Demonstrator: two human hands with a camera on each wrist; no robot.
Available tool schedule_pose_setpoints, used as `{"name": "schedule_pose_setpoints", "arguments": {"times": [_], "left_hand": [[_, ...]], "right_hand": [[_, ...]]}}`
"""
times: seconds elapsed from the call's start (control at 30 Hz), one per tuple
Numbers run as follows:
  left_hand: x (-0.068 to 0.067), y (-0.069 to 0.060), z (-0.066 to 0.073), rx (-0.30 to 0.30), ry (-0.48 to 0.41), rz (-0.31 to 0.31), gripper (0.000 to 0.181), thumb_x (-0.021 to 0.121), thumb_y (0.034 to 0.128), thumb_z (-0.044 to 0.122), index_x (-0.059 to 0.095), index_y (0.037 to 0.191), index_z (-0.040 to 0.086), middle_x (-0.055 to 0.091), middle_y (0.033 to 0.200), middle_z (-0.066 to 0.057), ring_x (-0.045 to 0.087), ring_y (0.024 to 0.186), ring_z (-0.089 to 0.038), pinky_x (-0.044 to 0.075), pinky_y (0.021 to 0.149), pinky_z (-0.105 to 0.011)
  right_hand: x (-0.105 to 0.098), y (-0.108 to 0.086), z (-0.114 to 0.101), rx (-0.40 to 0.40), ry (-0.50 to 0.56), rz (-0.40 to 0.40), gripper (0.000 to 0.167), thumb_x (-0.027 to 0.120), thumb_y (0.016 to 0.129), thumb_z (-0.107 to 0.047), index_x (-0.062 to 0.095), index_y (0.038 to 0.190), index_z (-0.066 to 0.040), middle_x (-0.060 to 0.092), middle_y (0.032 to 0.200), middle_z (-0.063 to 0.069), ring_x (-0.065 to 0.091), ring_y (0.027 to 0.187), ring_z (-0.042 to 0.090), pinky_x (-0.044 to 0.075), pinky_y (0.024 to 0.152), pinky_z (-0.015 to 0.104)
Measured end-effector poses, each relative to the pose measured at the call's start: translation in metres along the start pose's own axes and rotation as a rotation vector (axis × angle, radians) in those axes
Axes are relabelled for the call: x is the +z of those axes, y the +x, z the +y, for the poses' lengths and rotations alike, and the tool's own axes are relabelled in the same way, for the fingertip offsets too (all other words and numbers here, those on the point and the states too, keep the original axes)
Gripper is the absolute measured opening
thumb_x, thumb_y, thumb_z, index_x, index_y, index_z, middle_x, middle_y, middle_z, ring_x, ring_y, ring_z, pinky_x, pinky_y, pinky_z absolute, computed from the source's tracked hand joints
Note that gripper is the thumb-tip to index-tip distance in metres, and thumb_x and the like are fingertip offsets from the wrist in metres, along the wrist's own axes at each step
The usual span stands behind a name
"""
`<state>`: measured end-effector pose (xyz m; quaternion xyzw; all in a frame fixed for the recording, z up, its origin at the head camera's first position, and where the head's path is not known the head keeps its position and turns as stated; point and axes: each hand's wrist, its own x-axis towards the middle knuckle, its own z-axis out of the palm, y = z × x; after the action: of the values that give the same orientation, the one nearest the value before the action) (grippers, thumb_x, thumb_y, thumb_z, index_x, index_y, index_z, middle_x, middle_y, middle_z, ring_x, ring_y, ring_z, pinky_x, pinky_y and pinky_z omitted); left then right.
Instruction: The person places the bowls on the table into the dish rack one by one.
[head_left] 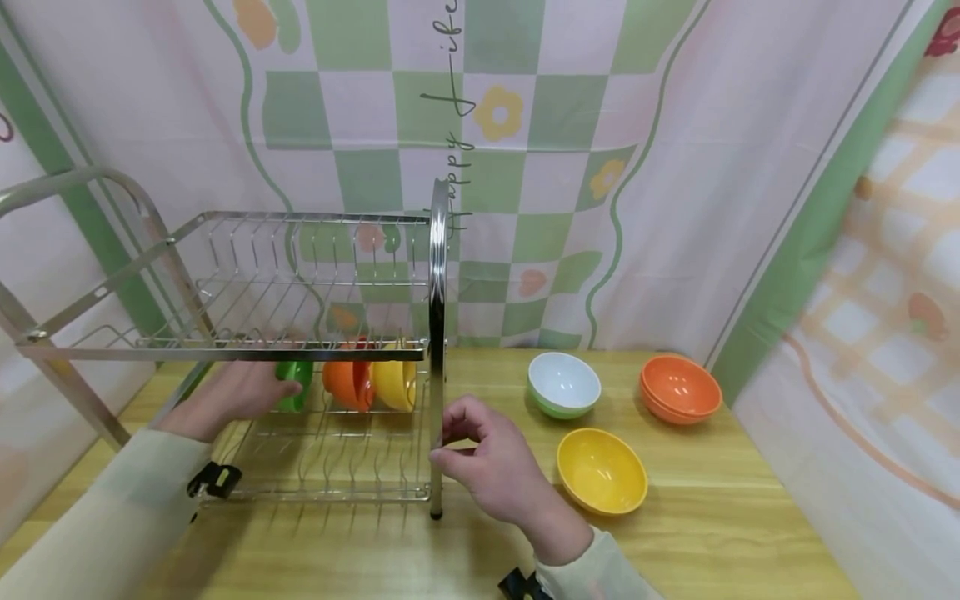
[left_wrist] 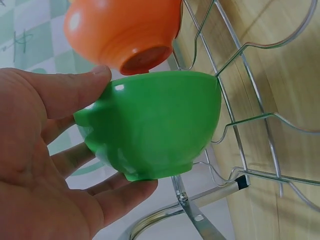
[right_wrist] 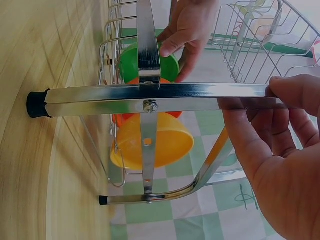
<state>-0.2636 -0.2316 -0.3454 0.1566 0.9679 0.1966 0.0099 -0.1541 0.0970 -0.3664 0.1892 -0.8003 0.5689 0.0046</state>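
My left hand [head_left: 251, 390] reaches into the lower tier of a metal dish rack [head_left: 322, 354] and holds a green bowl [left_wrist: 155, 125]. In the left wrist view its thumb lies at the rim and the fingers are around the bowl's side and base. The bowl is tipped on its side above the wires. Beside it on that tier stand an orange bowl [head_left: 345, 379] and a yellow bowl [head_left: 392, 379], also on their sides. My right hand [head_left: 487, 458] pinches the rack's front right leg [right_wrist: 200, 95] between thumb and fingers.
Right of the rack, a green bowl with a white inside [head_left: 562, 383], a stack of orange bowls [head_left: 678, 390] and a yellow bowl [head_left: 602, 472] stand upright on the wooden table [head_left: 712, 517]. The rack's upper tier [head_left: 300, 283] overhangs the left hand. A patterned curtain [head_left: 495, 192] hangs behind.
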Motion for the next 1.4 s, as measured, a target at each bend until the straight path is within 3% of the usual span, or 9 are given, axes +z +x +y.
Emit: {"name": "schedule_pose_setpoints", "arguments": {"times": [0.17, 0.3, 0.4, 0.5, 0.67, 0.8, 1.07, 1.17, 1.4], "left_hand": [[-0.003, 0.006, -0.002, -0.005, 0.034, -0.056, 0.065, 0.065, 0.0965, 0.023, 0.038, 0.149, -0.004, 0.036, 0.145, -0.037, 0.053, 0.113, -0.045, 0.046, 0.090, -0.060], [-0.005, 0.008, -0.003, 0.031, 0.059, -0.065, 0.060, 0.061, 0.0982, 0.024, 0.040, 0.148, -0.003, 0.037, 0.144, -0.036, 0.051, 0.112, -0.043, 0.044, 0.089, -0.059], [-0.005, 0.010, -0.003, 0.059, 0.066, -0.033, 0.058, 0.064, 0.0960, 0.024, 0.046, 0.145, 0.000, 0.038, 0.143, -0.035, 0.043, 0.124, -0.050, 0.037, 0.099, -0.067], [-0.005, 0.009, -0.002, 0.080, 0.062, 0.020, 0.053, 0.067, 0.0933, 0.023, 0.053, 0.140, 0.001, 0.042, 0.140, -0.034, 0.040, 0.125, -0.054, 0.034, 0.099, -0.071], [0.005, 0.019, -0.015, 0.150, 0.131, 0.174, 0.039, 0.068, 0.0890, 0.020, 0.065, 0.123, 0.000, 0.059, 0.126, -0.026, 0.049, 0.118, -0.048, 0.041, 0.095, -0.065], [0.011, 0.027, -0.025, 0.143, 0.124, 0.239, 0.037, 0.065, 0.0918, 0.023, 0.066, 0.119, -0.002, 0.063, 0.120, -0.023, 0.051, 0.117, -0.044, 0.042, 0.096, -0.062], [0.012, 0.036, -0.015, 0.185, 0.047, 0.288, 0.038, 0.065, 0.0950, 0.031, 0.066, 0.117, 0.000, 0.063, 0.119, -0.024, 0.052, 0.117, -0.044, 0.041, 0.099, -0.059], [0.015, 0.037, -0.015, 0.160, 0.051, 0.290, 0.038, 0.064, 0.0949, 0.031, 0.066, 0.118, 0.001, 0.063, 0.120, -0.024, 0.051, 0.118, -0.044, 0.040, 0.100, -0.060], [0.005, 0.018, 0.000, 0.113, 0.011, 0.260, 0.033, 0.064, 0.0934, 0.020, 0.065, 0.115, -0.004, 0.065, 0.112, -0.024, 0.055, 0.108, -0.044, 0.043, 0.094, -0.059]], "right_hand": [[0.000, 0.000, 0.000, 0.006, -0.004, -0.001, 0.019, 0.072, 0.088, -0.007, 0.061, 0.098, -0.017, 0.067, 0.094, -0.002, 0.066, 0.093, 0.015, 0.057, 0.077, 0.036], [0.000, 0.000, 0.000, 0.009, -0.008, 0.000, 0.019, 0.072, 0.088, -0.006, 0.061, 0.098, -0.017, 0.067, 0.095, -0.002, 0.066, 0.093, 0.015, 0.057, 0.077, 0.036], [0.000, 0.000, 0.001, 0.007, -0.005, 0.000, 0.019, 0.072, 0.088, -0.006, 0.061, 0.098, -0.017, 0.067, 0.095, -0.002, 0.066, 0.093, 0.015, 0.057, 0.077, 0.036], [0.001, 0.000, 0.000, 0.004, -0.001, -0.003, 0.018, 0.073, 0.088, -0.007, 0.061, 0.098, -0.016, 0.066, 0.095, -0.002, 0.066, 0.093, 0.015, 0.057, 0.077, 0.036], [0.001, 0.000, 0.000, 0.000, 0.002, -0.003, 0.018, 0.073, 0.087, -0.007, 0.061, 0.098, -0.015, 0.066, 0.094, -0.001, 0.066, 0.093, 0.016, 0.057, 0.078, 0.036], [0.001, 0.001, 0.000, 0.005, 0.004, -0.007, 0.019, 0.073, 0.087, -0.007, 0.061, 0.098, -0.016, 0.066, 0.095, -0.001, 0.066, 0.093, 0.016, 0.057, 0.078, 0.036], [-0.004, -0.002, 0.000, 0.037, -0.004, 0.032, 0.021, 0.074, 0.086, -0.006, 0.058, 0.099, -0.012, 0.064, 0.095, 0.004, 0.064, 0.093, 0.019, 0.057, 0.080, 0.034], [-0.004, -0.001, 0.001, 0.029, 0.007, 0.036, 0.021, 0.074, 0.086, -0.004, 0.058, 0.098, -0.012, 0.064, 0.095, 0.005, 0.064, 0.093, 0.020, 0.058, 0.080, 0.033], [0.001, 0.003, 0.002, 0.021, -0.001, 0.021, 0.022, 0.074, 0.085, -0.003, 0.058, 0.097, -0.013, 0.064, 0.094, 0.005, 0.063, 0.092, 0.020, 0.058, 0.080, 0.032]]}}
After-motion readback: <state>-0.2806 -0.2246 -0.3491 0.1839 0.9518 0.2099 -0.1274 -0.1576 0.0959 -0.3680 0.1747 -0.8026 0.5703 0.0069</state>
